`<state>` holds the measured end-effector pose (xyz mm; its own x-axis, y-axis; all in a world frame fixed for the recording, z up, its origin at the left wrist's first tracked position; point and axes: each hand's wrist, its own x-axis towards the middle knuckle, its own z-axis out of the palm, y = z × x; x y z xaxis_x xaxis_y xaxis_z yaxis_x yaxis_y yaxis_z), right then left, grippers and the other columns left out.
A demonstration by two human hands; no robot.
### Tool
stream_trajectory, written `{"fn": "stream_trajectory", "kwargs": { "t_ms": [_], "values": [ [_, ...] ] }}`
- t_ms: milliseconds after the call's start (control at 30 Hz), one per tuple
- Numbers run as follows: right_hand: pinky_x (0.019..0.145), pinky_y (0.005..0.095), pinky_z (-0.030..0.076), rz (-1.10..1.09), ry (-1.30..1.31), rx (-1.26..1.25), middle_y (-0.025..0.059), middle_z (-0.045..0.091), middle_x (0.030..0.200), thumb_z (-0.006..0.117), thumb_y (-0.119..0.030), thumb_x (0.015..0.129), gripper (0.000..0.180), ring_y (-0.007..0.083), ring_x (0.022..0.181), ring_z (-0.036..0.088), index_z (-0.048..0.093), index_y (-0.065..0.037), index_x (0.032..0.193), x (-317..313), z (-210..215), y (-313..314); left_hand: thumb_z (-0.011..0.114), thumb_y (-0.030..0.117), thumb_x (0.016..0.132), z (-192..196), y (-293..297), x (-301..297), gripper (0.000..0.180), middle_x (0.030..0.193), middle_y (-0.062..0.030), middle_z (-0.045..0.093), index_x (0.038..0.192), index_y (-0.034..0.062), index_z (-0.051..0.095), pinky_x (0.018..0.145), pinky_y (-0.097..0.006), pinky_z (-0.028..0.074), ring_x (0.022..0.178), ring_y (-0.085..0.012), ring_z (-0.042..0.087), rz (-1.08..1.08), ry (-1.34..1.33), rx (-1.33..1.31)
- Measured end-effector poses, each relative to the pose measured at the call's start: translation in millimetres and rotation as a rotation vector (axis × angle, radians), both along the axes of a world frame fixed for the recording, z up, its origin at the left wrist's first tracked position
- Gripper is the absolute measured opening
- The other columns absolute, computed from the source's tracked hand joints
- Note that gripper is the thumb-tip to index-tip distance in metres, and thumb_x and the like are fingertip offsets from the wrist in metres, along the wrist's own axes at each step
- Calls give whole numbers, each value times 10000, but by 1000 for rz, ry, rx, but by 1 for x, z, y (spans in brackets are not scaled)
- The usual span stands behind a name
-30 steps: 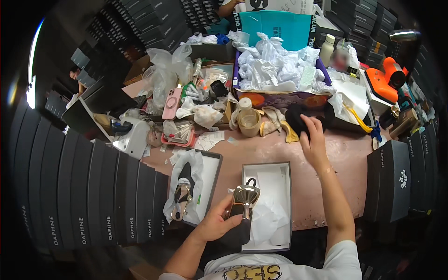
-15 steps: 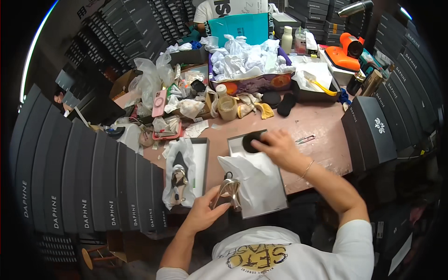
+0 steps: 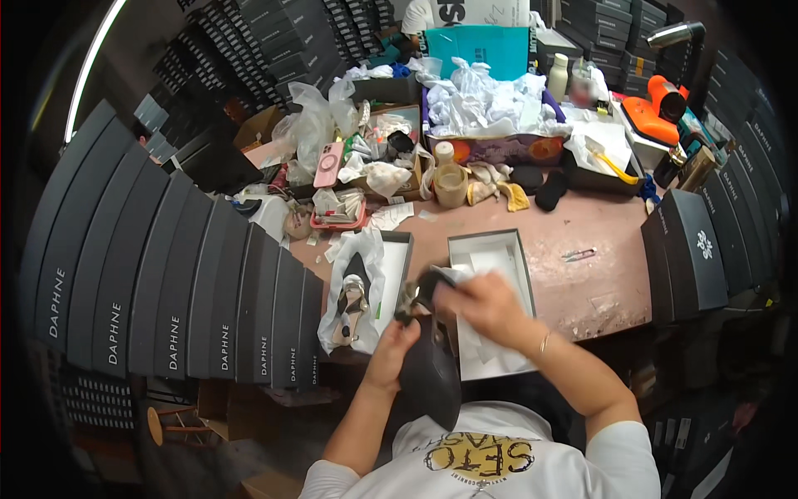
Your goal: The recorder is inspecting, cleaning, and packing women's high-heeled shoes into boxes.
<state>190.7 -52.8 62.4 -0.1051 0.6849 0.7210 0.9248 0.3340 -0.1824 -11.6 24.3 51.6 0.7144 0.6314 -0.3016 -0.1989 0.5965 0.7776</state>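
My left hand [image 3: 389, 356] is closed around a shoe [image 3: 431, 387], its dark sole turned toward me and one end tipped down near my shirt. My right hand [image 3: 492, 309], blurred by motion, grips a black pad [image 3: 433, 284] against the strap and heel end of that shoe. Beyond my hands lies an open grey shoe box [image 3: 527, 279] lined with white paper. To its left, a second shoe [image 3: 352, 306], with a dark pointed toe and a metallic strap, rests on crumpled white paper over another open box [image 3: 402, 259].
Dark shoe boxes [image 3: 179, 283] are stacked along the left, more [image 3: 686, 249] at the right. Small thread snips [image 3: 580, 254] lie on the pink tabletop [image 3: 573, 295]. Behind are a carton of crumpled paper [image 3: 490, 150], a jar [image 3: 451, 185], black pads [image 3: 551, 191] and an orange device [image 3: 651, 121].
My right hand has brought the black pad from over the box to the shoe. The shoe is turned so its dark sole shows. The whole view has shifted, moving the scene rightward.
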Motion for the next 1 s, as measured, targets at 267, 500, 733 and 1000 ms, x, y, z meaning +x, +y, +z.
{"fn": "stream_trajectory", "kwargs": {
  "t_ms": [267, 500, 733, 1000],
  "values": [
    [706, 352, 495, 205, 321, -172, 105, 595, 909, 652, 2, 684, 537, 267, 766, 589, 631, -137, 1201, -16, 19, -11, 462, 388, 987, -19, -2, 6, 384, 1099, -120, 602, 1230, 94, 506, 774, -343, 569, 938, -215, 637, -32, -280, -431],
    [686, 368, 468, -221, 300, -66, 112, 591, 927, 613, 3, 762, 406, 275, 805, 585, 640, -93, 1155, 45, -18, 14, 508, 447, 956, -38, -5, -7, 454, 855, -53, 508, 1222, 80, 474, 609, -284, 520, 725, -151, 570, -235, -355, -381],
    [862, 316, 435, -65, 1120, -229, 127, 577, 992, 558, -17, 820, 382, 228, 959, 558, 601, -9, 1199, -8, -16, -47, 465, 394, 988, -28, 7, 1, 395, 886, -61, 567, 1199, 63, 507, 683, -310, 537, 764, -166, 602, -57, -332, -385],
    [1062, 365, 361, 344, 1827, -546, 147, 434, 1356, 797, -157, 753, 907, 217, 1273, 429, 235, -63, 1459, -56, -42, -60, 640, 177, 878, 23, -24, 21, 768, 1305, -138, 476, 1473, 8, 185, 1026, -341, 374, 1203, -220, 486, -12, -88, 265]
  ]
}}
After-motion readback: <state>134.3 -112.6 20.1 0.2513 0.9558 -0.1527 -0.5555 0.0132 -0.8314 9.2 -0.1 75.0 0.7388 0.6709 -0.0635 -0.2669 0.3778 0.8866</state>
